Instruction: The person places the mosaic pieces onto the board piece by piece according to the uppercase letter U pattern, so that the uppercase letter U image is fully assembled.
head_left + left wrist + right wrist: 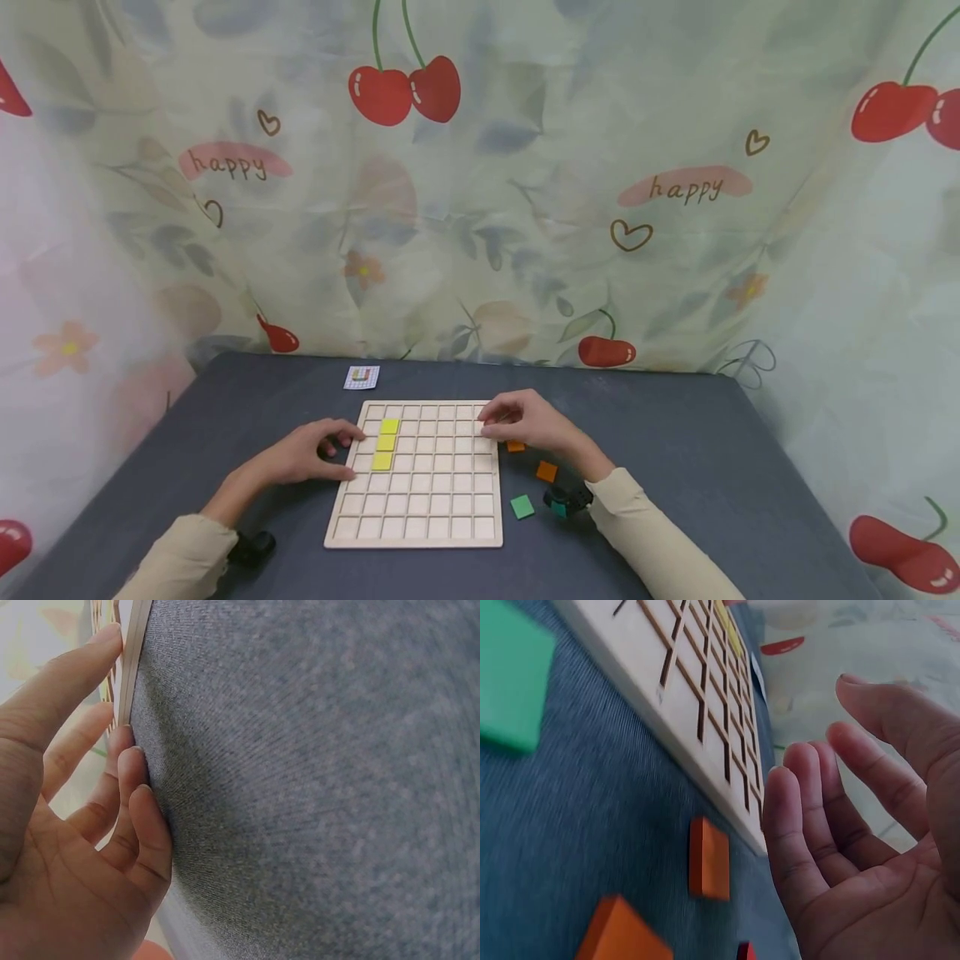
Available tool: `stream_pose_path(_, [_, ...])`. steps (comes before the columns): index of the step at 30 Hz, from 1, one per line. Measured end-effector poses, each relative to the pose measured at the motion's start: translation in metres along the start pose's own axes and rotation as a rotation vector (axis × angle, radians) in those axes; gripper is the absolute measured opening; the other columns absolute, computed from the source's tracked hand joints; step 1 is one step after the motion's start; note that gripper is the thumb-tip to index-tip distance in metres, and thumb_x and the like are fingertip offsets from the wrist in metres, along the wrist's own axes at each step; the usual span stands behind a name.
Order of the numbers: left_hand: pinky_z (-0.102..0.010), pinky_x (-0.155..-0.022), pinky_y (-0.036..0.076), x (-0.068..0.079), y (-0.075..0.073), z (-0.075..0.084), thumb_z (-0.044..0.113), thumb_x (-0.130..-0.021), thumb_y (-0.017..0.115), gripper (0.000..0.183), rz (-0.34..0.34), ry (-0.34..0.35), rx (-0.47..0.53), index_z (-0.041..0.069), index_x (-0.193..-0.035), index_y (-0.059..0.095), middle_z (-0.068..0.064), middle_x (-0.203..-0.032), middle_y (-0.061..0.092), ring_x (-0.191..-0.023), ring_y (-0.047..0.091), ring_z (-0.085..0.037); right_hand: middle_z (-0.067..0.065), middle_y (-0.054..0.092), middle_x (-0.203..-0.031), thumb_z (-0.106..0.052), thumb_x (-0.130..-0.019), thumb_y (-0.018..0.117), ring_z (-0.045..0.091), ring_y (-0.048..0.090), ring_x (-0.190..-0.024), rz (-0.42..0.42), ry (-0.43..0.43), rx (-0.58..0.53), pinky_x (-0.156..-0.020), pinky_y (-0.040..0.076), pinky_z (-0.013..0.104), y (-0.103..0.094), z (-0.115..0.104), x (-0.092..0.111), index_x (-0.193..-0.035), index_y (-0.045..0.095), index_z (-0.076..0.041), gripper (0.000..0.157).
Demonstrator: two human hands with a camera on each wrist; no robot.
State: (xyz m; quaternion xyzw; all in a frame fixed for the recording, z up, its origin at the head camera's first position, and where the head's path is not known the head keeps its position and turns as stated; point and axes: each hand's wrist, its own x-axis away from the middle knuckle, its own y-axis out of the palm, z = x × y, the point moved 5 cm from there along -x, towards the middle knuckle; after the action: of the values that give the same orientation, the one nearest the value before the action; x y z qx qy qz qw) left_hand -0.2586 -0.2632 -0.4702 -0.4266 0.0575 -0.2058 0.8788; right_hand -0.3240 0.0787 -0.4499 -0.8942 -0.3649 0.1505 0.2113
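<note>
A pale wooden grid board (pixel 450 483) lies on the table, with three yellow square tiles (pixel 386 442) in a column of its upper left cells. My left hand (pixel 318 450) rests at the board's left edge, thumb and fingertips right at the rim (pixel 135 667). Over the upper right corner hovers my right hand (pixel 528 419), fingers loosely bent. In the right wrist view, nothing shows between its thumb (pixel 889 712) and fingers. Close below this hand lie an orange tile (pixel 711 859) and, partly cut off, a second orange tile (pixel 622 937).
Right of the board lie an orange tile (pixel 547 472) and a green tile (pixel 522 507); another greenish tile (pixel 558 509) is partly hidden by the black wrist device (pixel 573 498). A small printed card (pixel 362 377) lies behind the board. A patterned curtain (pixel 480 208) borders the dark table (pixel 645 433).
</note>
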Motion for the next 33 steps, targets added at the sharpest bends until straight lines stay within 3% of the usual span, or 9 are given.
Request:
stream_pose_path(4, [-0.04, -0.08, 0.046, -0.001, 0.0, -0.001, 0.034, -0.085, 0.085, 0.054, 0.0, 0.008, -0.006, 0.011, -0.129, 0.065, -0.004, -0.107, 0.055, -0.09, 0.054, -0.021, 0.008, 0.07, -0.102, -0.014, -0.096, 0.074, 0.035, 0.064, -0.083, 0.005, 0.007, -0.006, -0.075, 0.051, 0.05, -0.008, 0.006, 0.008, -0.115, 0.071, 0.003, 0.026])
stream_pose_path(10, [-0.04, -0.08, 0.046, -0.001, 0.0, -0.002, 0.034, -0.085, 0.085, 0.054, 0.0, 0.013, -0.006, 0.011, -0.129, 0.065, -0.003, -0.107, 0.055, -0.09, 0.054, -0.021, 0.007, 0.07, -0.103, -0.015, -0.096, 0.074, 0.036, 0.063, -0.084, 0.005, 0.034, -0.011, -0.067, 0.048, 0.037, -0.02, 0.013, 0.021, -0.117, 0.07, 0.002, 0.028])
stream_pose_path(18, [-0.04, -0.08, 0.046, -0.002, 0.0, -0.003, 0.035, -0.085, 0.085, 0.054, -0.002, 0.008, -0.003, 0.011, -0.129, 0.065, -0.003, -0.107, 0.055, -0.091, 0.054, -0.021, 0.01, 0.071, -0.107, -0.015, -0.097, 0.072, 0.036, 0.067, -0.091, -0.013, 0.059, -0.057, -0.081, 0.053, 0.049, -0.031, 0.023, 0.037, -0.119, 0.069, 0.004, 0.029])
stream_pose_path(26, [-0.04, -0.08, 0.046, -0.001, 0.0, -0.003, 0.035, -0.085, 0.085, 0.054, -0.002, 0.012, -0.002, 0.011, -0.129, 0.065, -0.003, -0.107, 0.056, -0.091, 0.055, -0.02, 0.012, 0.069, -0.113, -0.019, -0.096, 0.074, 0.029, 0.065, -0.094, 0.013, 0.1, -0.011, -0.082, 0.054, 0.04, -0.048, 0.03, 0.052, -0.119, 0.07, 0.001, 0.031])
stream_pose_path(33, [-0.041, -0.08, 0.046, 0.0, 0.0, -0.003, 0.034, -0.085, 0.085, 0.053, 0.002, 0.005, 0.001, 0.012, -0.129, 0.065, -0.003, -0.108, 0.056, -0.091, 0.055, -0.021, 0.014, 0.069, -0.111, -0.02, -0.097, 0.074, 0.034, 0.066, -0.092, 0.029, 0.109, 0.014, -0.082, 0.054, 0.039, -0.063, 0.036, 0.062, -0.119, 0.069, 0.001, 0.031])
